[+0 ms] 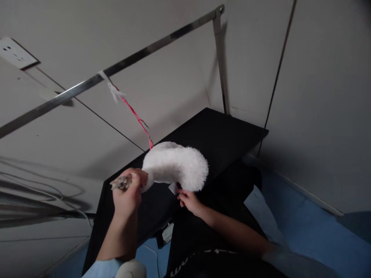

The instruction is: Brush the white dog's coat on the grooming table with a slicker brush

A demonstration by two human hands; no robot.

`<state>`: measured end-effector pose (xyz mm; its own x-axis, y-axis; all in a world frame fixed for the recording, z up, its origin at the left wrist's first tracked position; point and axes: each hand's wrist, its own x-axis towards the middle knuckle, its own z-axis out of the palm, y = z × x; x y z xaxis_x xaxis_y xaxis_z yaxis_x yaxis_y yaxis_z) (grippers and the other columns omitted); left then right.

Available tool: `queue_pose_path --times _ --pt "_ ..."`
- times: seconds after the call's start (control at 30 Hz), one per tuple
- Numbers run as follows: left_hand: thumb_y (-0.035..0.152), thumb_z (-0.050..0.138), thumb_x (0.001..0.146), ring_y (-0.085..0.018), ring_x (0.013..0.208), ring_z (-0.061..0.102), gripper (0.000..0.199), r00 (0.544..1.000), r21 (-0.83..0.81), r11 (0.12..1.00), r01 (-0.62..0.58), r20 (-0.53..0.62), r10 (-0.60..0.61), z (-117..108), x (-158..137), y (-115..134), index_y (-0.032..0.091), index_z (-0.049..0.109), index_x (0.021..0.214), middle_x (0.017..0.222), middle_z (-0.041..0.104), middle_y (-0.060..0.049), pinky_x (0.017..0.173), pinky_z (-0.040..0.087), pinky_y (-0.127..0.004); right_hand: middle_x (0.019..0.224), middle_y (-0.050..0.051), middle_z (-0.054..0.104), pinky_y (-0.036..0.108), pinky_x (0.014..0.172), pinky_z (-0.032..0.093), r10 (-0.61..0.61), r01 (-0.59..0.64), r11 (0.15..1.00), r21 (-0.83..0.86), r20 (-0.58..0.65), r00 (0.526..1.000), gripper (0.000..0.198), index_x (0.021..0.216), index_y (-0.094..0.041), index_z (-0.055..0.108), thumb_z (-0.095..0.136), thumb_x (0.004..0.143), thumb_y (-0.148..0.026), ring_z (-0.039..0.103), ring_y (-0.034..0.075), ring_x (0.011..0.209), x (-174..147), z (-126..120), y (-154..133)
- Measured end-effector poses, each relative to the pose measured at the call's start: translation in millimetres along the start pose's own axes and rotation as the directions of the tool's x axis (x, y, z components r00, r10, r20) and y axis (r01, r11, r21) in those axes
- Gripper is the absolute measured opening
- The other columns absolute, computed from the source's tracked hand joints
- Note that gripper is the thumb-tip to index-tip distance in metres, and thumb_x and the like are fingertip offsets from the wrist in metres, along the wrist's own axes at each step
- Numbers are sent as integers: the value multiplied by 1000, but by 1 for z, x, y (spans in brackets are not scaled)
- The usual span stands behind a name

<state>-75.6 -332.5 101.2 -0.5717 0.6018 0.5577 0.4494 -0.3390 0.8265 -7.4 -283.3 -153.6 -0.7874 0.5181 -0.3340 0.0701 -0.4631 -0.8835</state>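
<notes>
A white fluffy body (174, 162), shaped like a small curly-coated animal, is on the black tabletop (226, 131). Whether it is a live animal or a model I cannot tell. My left hand (129, 193) is closed at its left end, and a mottled grey-and-white thing (122, 182) pokes out of the fist. Close under the fluffy body, my right hand (189, 201) is closed, fingers pinched at a small flat white piece (173, 188). What else the right fingers hold is hidden. A red cord (133, 112) runs down to behind the fluffy body.
The cord is tied with white material to a metal bar (156, 44) over the tabletop, joined to an upright post (220, 69). A wall socket (17, 53) is at upper left. Cables (49, 197) hang along the left wall. The floor (307, 216) is blue.
</notes>
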Motion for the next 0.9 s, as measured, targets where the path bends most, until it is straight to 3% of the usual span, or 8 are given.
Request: queue_pose_path --times 0.07,0.13,0.33,0.5,0.63,0.73,0.8,0.9 --pt "42 74 76 -10 46 44 44 999 7 999 47 -24 -47 1 -5 -3 16 49 51 46 45 2 50 38 -24 67 -3 58 17 41 31 6 2 981 196 -42 999 42 118 -16 62 62 81 -36 47 7 47 8 4 -9" --pt "44 75 74 -10 46 44 46 994 5 996 87 -60 -86 1 -7 -7 16 48 49 45 44 3 51 39 -25 59 -6 51 16 38 25 10 13 969 245 -91 996 49 122 -15 59 61 81 -40 45 8 46 13 5 -20" --pt "46 74 74 -9 46 43 48 987 10 993 115 -113 -113 -1 6 -19 17 45 50 44 41 4 50 38 -24 77 3 67 19 45 40 -197 190 969 -159 -30 980 29 104 -15 70 55 83 -28 50 8 49 13 -23 -20" --pt "43 69 80 -10 48 44 44 996 36 996 78 -40 -76 4 4 -25 16 47 52 48 44 3 50 39 -24 69 3 68 19 43 41 -21 27 922 -386 20 1000 25 101 -14 73 56 83 -21 55 10 46 10 -49 -15" --pt "39 69 81 -10 48 46 40 1000 26 1000 5 -12 -5 13 -1 -23 16 51 54 48 46 3 51 40 -24 66 2 70 22 50 47 2 74 878 -472 158 987 29 106 -17 72 50 90 -27 59 12 46 11 -45 -24" --pt "38 69 81 -10 46 46 37 998 18 998 -52 -32 53 17 -2 -18 16 52 56 47 46 3 51 41 -25 91 6 75 27 77 52 -109 163 792 -588 126 986 28 109 -19 73 56 87 -22 70 18 79 13 -35 -29" --pt "37 68 82 -10 46 45 38 999 33 999 -44 -26 45 17 -3 -15 16 52 56 46 45 4 50 41 -25 99 8 75 27 84 50 -80 132 750 -648 109 991 25 102 -18 75 60 82 -17 69 20 91 12 -30 -28" --pt "37 67 84 -10 46 44 41 1000 20 1000 -22 -13 22 16 -5 -14 16 49 54 47 44 3 51 41 -26 84 5 76 25 78 51 -29 113 755 -645 140 990 25 104 -19 75 58 85 -21 70 17 79 13 -24 -28"
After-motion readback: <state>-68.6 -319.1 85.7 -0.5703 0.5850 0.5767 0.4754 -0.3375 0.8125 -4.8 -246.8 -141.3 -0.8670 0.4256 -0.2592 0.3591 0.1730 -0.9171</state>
